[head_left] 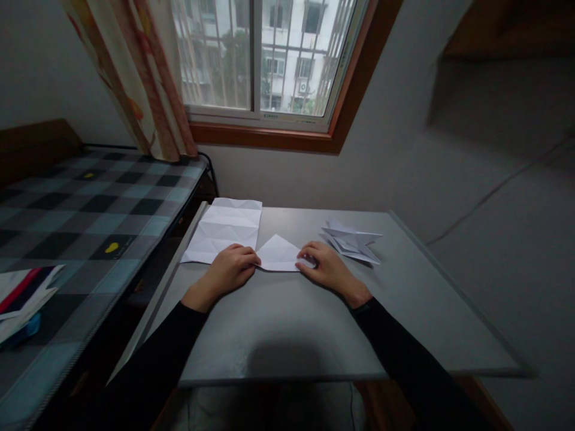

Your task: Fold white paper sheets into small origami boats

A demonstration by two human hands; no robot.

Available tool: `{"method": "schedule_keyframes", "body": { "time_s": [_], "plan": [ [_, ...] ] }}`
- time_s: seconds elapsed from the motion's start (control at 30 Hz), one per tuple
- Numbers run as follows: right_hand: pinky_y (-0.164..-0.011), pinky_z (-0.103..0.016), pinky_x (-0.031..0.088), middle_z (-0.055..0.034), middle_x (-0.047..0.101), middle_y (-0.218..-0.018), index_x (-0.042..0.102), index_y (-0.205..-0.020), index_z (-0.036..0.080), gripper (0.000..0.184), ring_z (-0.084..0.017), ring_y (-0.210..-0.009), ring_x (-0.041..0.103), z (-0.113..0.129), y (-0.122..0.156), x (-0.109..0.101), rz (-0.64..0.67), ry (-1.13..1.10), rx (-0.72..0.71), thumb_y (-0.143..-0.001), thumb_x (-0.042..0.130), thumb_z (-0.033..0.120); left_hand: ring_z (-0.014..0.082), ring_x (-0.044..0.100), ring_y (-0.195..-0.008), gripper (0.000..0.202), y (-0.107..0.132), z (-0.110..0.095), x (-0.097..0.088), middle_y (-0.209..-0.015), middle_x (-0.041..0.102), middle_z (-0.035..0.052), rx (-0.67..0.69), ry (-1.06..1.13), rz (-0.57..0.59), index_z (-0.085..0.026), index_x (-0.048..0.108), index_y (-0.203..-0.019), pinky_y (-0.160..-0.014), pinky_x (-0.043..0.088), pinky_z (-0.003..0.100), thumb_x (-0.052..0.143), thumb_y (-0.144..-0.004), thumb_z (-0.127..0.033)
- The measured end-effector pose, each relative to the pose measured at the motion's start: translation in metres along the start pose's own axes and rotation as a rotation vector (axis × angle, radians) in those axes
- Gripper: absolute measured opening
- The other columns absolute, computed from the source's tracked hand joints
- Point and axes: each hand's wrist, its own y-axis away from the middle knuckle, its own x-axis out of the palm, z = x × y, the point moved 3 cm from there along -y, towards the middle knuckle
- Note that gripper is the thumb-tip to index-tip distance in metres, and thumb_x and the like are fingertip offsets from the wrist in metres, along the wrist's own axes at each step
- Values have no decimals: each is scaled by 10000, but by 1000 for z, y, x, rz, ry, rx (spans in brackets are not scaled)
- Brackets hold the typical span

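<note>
While its left corner is pinched by the bare left hand (234, 265) and its right end by the bare right hand (327, 266), a white, folded piece of paper (277, 251) is held on the smooth grey table (278, 314), peaked at the top and nearly straight along its near edge. It is flanked by a creased white paper sheet (229, 228) and pointed white folded-paper shapes (353, 240). Tiny lettering on the pale window frame (276, 117) cannot be read.

the right hand (327, 266) partly hides the folded paper (277, 252); the window (256, 60) is cropped above.
</note>
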Motion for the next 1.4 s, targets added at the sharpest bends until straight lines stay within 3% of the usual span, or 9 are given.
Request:
{"method": "schedule_keyframes", "body": {
  "time_s": [0.17,0.4,0.5,0.63,0.97,1.2,1.4],
  "plan": [
    [-902,-421,559,-104,747,-1142,756,-1132,229,367,-284,-1018,694,1,1,-5,92,-22,-38,-892,939,437,272,754,-999,245,0,3,1,-1033,809,53,-47,-5,2,-246,793,-1049,-975,564,427,665,-905,-95],
    [-923,-408,562,-92,770,-1090,768,-1064,241,81,-269,-1017,710,-2,1,-6,87,-55,-33,-1029,703,210,268,736,-910,175,1,6,0,-939,776,55,-137,45,-36,-233,735,-998,-874,552,403,664,-878,-128],
    [-924,-402,562,-85,787,-1052,767,-1080,227,120,-259,-984,718,-9,1,-4,48,-79,38,-1058,649,221,249,736,-876,127,2,10,0,-926,773,48,-204,129,-58,-228,736,-1043,-832,548,374,655,-950,-199],
    [-910,-399,573,-100,799,-1139,746,-1235,212,218,-267,-1002,734,-20,3,1,2,-117,137,-1035,664,240,239,730,-862,187,2,15,2,-957,774,48,-289,208,-78,-220,739,-1155,-793,545,354,646,-997,-256],
    [-1057,-519,568,-135,765,-1205,715,-1331,211,311,-316,-1129,701,-24,1,6,-10,-66,74,-1022,681,228,218,664,-764,277,6,23,8,-872,703,20,-320,230,-56,-214,726,-1232,-744,512,350,708,-975,-315],
    [-1240,-594,513,-142,733,-1494,674,-1505,255,457,-322,-1401,677,-21,2,5,18,-135,64,-1055,627,193,280,748,-1023,338,3,19,8,-1088,798,64,-293,231,-113,-252,724,-1293,-938,562,432,747,-959,-296],
    [-1149,-535,572,-131,786,-1374,717,-1431,252,400,-316,-1275,736,-22,3,7,-38,-183,110,-1032,723,267,245,757,-978,202,4,19,6,-1053,807,50,-307,291,-153,-245,756,-1196,-882,576,378,715,-1010,-315]
  ]
}}
